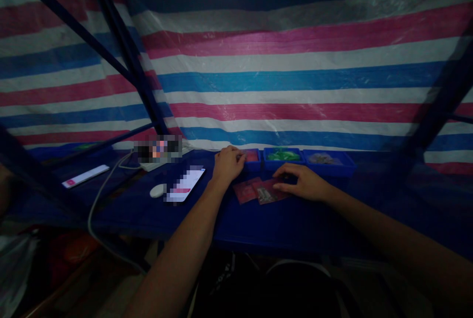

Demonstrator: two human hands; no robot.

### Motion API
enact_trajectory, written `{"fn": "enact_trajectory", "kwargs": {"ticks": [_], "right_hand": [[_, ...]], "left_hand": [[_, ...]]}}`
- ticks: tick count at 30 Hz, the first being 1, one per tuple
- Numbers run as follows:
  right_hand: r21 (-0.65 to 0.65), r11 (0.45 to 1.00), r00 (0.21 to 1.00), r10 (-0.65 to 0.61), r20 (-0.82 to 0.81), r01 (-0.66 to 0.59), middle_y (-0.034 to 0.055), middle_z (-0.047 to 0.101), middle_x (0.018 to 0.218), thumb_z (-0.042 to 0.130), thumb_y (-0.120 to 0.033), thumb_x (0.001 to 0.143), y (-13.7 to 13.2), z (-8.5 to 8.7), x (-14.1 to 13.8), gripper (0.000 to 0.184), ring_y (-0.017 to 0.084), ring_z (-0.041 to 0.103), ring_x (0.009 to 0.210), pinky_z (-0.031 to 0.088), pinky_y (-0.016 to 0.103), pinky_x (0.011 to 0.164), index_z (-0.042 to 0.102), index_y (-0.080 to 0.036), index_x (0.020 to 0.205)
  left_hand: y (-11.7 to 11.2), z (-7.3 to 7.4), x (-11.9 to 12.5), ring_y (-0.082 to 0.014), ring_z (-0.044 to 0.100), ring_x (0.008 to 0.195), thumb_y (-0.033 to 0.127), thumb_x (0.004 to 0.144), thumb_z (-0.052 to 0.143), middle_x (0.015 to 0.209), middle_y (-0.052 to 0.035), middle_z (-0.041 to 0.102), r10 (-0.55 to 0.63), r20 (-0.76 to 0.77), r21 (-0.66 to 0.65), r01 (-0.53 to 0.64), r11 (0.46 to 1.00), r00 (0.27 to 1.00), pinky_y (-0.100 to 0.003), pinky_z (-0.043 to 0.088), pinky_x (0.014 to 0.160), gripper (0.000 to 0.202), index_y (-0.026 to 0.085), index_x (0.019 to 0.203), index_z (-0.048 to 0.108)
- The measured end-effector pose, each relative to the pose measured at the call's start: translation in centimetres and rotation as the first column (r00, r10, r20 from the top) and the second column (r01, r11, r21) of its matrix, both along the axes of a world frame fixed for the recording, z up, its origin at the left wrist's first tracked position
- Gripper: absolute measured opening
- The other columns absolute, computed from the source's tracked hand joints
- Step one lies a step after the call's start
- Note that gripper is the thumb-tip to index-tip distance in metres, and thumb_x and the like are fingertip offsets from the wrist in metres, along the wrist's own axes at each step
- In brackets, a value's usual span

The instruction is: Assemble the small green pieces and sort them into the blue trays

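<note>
My left hand (228, 164) is at the left end of a row of blue bins, its bent fingers over the edge of the bin with red contents (253, 156). Those fingers look closed together; what they hold, if anything, is hidden. My right hand (305, 181) hovers low over the table with thumb and fingers apart. Its thumb is at the edge of a small reddish clear bag (266, 194) with small greyish pieces inside. Another reddish bag (245, 191) lies to the left, partly overlapping it.
Behind my right hand are a bin of green pieces (283, 154) and a bin of clear packets (322, 159). Left on the blue table (251, 227) lie a lit phone (189, 185), a white round object (158, 191), another phone (85, 176) and a cable (96, 200). A striped sheet (295, 81) hangs behind.
</note>
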State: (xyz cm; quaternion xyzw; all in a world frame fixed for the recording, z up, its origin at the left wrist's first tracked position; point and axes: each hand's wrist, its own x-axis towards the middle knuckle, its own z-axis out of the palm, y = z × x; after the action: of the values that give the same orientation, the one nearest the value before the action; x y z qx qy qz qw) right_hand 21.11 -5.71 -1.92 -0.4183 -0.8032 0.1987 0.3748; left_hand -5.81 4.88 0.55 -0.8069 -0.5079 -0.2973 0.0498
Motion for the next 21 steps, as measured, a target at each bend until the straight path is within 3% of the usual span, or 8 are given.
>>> {"fn": "enact_trajectory", "kwargs": {"ticks": [4,7,11,15,18,21], "right_hand": [[0.037,0.987,0.978,0.146,0.147,-0.153,0.0071,0.072,0.119,0.085,-0.051,0.075,0.1,-0.5,-0.1,0.046,0.029,0.063,0.113,0.047,0.046,0.103,0.076,-0.03,0.114],[0.021,0.984,0.971,0.171,0.166,-0.177,0.0066,0.073,0.119,0.081,-0.05,0.08,0.4,-0.7,0.2,0.039,0.028,0.063,0.114,0.046,0.046,0.104,0.077,-0.031,0.114],[-0.005,0.98,0.964,0.199,0.176,-0.201,0.0057,0.072,0.121,0.083,-0.054,0.076,0.3,-0.4,0.4,0.043,0.028,0.063,0.115,0.046,0.045,0.103,0.078,-0.033,0.113],[-0.018,0.975,0.958,0.223,0.182,-0.223,0.005,0.075,0.112,0.079,-0.052,0.082,0.2,-0.1,0.3,0.034,0.027,0.065,0.108,0.048,0.044,0.099,0.079,-0.034,0.111],[0.002,0.972,0.955,0.23,0.186,-0.235,0.005,0.075,0.109,0.074,-0.048,0.088,0.1,-0.1,0.2,0.027,0.025,0.066,0.104,0.049,0.042,0.097,0.079,-0.033,0.109],[0.012,0.978,0.966,0.203,0.16,-0.208,0.0053,0.075,0.105,0.071,-0.044,0.091,0.0,-0.1,0.0,0.02,0.025,0.067,0.1,0.05,0.041,0.094,0.08,-0.03,0.102]], "left_hand": [[-0.8,0.1,0.3,-0.0316,0.063,0.105,0.05,0.098,0.049,0.106,-0.0128,0.069,0.057,0.004,-0.021,-0.057,0.998,0.998,-0.051,0.044,0.099,0.039,0.023,0.104,0.077],[-1.1,0.2,0.4,-0.0315,0.064,0.105,0.052,0.1,0.046,0.106,-0.0129,0.07,0.069,0.012,-0.042,-0.069,0.997,0.998,-0.051,0.043,0.099,0.042,0.022,0.104,0.076],[-1.2,0.1,0.4,-0.0328,0.064,0.106,0.052,0.1,0.045,0.107,-0.013,0.07,0.072,0.008,-0.043,-0.071,0.997,0.997,-0.056,0.042,0.099,0.042,0.022,0.103,0.075],[-1.6,0.1,0.9,-0.0341,0.06,0.113,0.046,0.099,0.051,0.111,-0.0133,0.069,0.045,0.055,0.044,-0.048,0.998,0.997,-0.059,0.036,0.107,0.035,0.021,0.099,0.075],[-2.3,0.4,1.7,-0.0307,0.056,0.122,0.039,0.098,0.055,0.117,-0.0121,0.068,-0.148,0.113,0.149,0.13,0.98,0.983,-0.052,0.035,0.112,0.026,0.021,0.1,0.074],[-3.4,0.9,2.8,-0.0254,0.059,0.117,0.036,0.098,0.055,0.116,-0.0101,0.069,-0.445,0.153,0.144,0.426,0.893,0.882,-0.043,0.043,0.108,0.023,0.021,0.102,0.073]]}}
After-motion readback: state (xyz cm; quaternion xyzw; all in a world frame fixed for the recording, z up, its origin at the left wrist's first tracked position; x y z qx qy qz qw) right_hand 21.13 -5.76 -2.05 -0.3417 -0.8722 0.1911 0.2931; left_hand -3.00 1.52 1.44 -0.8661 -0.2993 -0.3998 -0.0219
